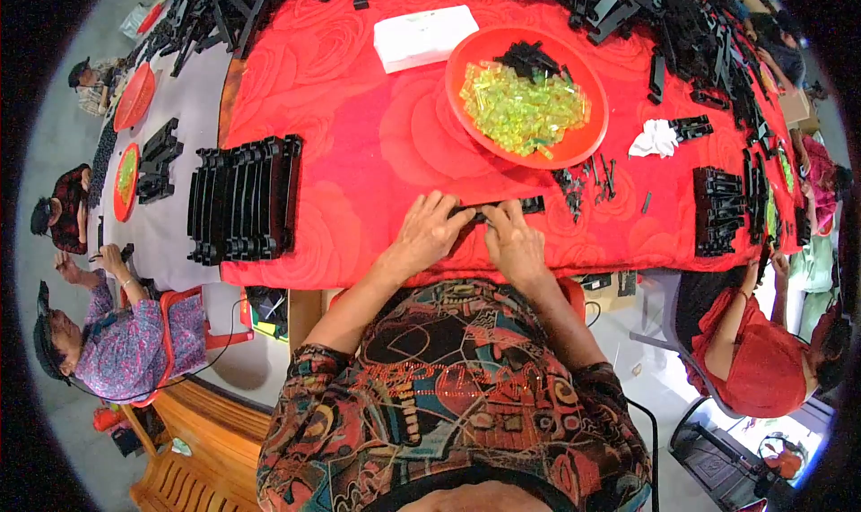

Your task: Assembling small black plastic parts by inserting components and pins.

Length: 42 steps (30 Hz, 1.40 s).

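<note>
Near the front edge of the red-covered table, my left hand (428,231) and my right hand (515,245) are side by side. Both are closed on a long black plastic part (533,204), whose right end sticks out past my right fingers. Its middle is mostly hidden by my fingertips. Beyond my hands is a red bowl (599,126) of yellow-green translucent pieces (520,108), with small black pieces (531,59) at its far side. Loose small black pieces (574,189) lie just right of my hands.
A neat row of black parts (242,200) sits to my left, another stack (717,209) to my right. Big heaps of black parts (619,10) cover the far side. A white box (425,37) and crumpled tissue (654,139) lie on the cloth. People sit at both sides.
</note>
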{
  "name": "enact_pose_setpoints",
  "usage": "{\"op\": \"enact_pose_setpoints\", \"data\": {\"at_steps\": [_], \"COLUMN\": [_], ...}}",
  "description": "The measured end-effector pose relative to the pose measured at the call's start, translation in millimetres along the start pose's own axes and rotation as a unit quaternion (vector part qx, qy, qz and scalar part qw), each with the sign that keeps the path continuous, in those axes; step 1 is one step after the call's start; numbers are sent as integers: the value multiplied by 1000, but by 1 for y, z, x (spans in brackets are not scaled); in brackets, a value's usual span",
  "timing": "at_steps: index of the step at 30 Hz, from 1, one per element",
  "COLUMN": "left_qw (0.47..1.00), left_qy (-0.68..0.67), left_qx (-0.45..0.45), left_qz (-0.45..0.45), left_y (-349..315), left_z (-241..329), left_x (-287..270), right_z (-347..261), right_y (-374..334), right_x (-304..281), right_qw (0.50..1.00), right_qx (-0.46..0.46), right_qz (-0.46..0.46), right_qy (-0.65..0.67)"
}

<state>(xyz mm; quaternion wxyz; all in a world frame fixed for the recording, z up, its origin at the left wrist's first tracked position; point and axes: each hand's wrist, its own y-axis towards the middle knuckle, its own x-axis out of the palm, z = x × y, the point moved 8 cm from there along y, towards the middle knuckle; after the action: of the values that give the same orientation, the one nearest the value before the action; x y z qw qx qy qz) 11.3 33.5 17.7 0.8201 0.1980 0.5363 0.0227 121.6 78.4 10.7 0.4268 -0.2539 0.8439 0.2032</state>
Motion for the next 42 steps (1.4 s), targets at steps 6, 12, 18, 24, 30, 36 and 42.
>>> {"op": "enact_pose_setpoints", "data": {"at_steps": [6, 12, 18, 24, 30, 36, 42], "left_qw": [1000, 1000, 1000, 1000, 1000, 996, 996], "left_qy": [-3, -4, -3, 2, 15, 67, 20], "left_qx": [-5, 9, 14, 8, 16, 12, -14], "left_qz": [-1, 3, 27, 17, 17, -57, -88], "left_y": [0, -4, -3, -3, -4, 3, 8], "left_z": [-2, 2, 2, 2, 5, 13, 5], "left_x": [-1, -1, -3, -1, 1, 5, 13], "right_z": [8, 39, 43, 43, 45, 39, 32], "right_y": [1, -5, -16, -6, -7, -5, -5], "right_x": [-20, -54, -42, -40, -24, -25, -22], "right_qw": [980, 957, 931, 920, 928, 937, 948], "right_qx": [-49, 70, 95, 84, 128, 151, 112], "right_qz": [115, 191, 198, 180, 143, 110, 111], "right_qy": [156, 208, 293, 338, 319, 294, 277]}}
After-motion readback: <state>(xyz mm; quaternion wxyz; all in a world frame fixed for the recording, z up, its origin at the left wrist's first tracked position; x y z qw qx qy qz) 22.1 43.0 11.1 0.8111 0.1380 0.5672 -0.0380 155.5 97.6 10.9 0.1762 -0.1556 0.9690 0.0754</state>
